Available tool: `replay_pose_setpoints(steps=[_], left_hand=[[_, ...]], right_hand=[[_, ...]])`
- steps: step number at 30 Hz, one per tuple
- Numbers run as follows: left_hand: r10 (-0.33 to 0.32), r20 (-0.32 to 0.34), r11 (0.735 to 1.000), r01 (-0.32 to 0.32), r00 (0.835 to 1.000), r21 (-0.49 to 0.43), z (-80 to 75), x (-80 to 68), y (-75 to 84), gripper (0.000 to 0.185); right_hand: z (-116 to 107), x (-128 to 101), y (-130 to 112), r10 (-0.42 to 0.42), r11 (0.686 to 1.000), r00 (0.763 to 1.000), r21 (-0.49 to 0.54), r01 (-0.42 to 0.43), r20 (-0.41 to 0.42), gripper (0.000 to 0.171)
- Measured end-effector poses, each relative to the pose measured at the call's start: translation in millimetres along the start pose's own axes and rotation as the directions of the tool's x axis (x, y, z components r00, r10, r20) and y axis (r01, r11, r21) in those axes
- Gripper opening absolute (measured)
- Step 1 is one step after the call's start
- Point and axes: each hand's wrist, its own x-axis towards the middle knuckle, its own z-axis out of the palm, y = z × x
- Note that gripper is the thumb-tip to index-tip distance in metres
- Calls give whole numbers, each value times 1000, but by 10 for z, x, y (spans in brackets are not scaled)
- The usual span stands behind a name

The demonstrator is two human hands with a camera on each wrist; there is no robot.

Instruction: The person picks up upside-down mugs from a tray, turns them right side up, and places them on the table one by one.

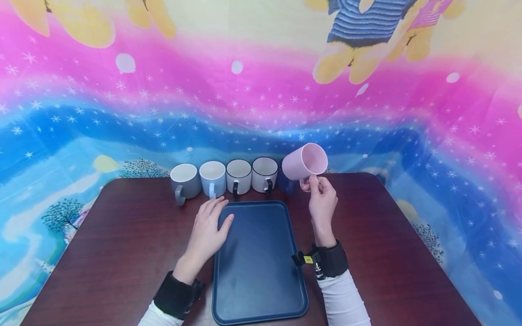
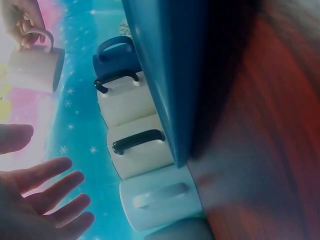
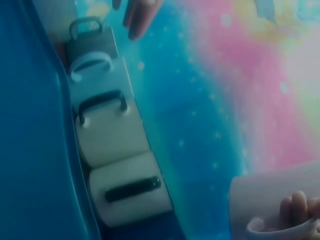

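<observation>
My right hand [image 1: 323, 206] pinches the handle of a pink mug [image 1: 294, 164], holding it raised and tilted with its mouth facing right. Behind that mug, a dark blue mug [image 2: 117, 61] stands partly hidden in the head view. Over the upper left edge of a dark blue tray [image 1: 261, 262] hovers my left hand [image 1: 209, 231], fingers extended and holding nothing. Its fingertips are nearest the handle of a light blue mug [image 1: 213, 176]. To that mug's left is a grey mug [image 1: 188, 188]; to its right are two white mugs [image 1: 238, 179] with black handles.
The mugs line the back edge of a dark reddish-brown table [image 1: 138, 235], handles toward the front. In front of them lies the tray, its long side running toward me. A colourful printed cloth [image 1: 244, 108] hangs close behind the table and along its sides.
</observation>
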Motion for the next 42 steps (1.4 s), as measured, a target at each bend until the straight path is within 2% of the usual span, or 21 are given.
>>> replay_pose_setpoints(steps=[6,11,19,29,36,42], left_hand=[[14,-6,999,-14,1000,38,-20,-68,-86,44],[-10,8,998,10,1000,54,-63,-135,-153,45],[-42,2,997,42,999,66,-152,-219,-235,46],[-31,-27,995,33,999,89,-239,-280,-326,45],[-51,-26,993,54,998,108,-309,-340,-372,46],[-47,-48,992,52,998,118,-371,-385,-407,45]], right_hand=[[-47,77,115,-1,1000,999,-16,0,-42,28],[-78,134,196,-9,999,997,-54,5,-79,26],[-109,214,304,9,999,993,-44,-15,-118,24],[-91,270,409,33,996,991,-81,-43,-128,25],[-83,332,497,35,989,990,-136,-54,-135,25],[-69,385,569,62,988,990,-135,-79,-128,25]])
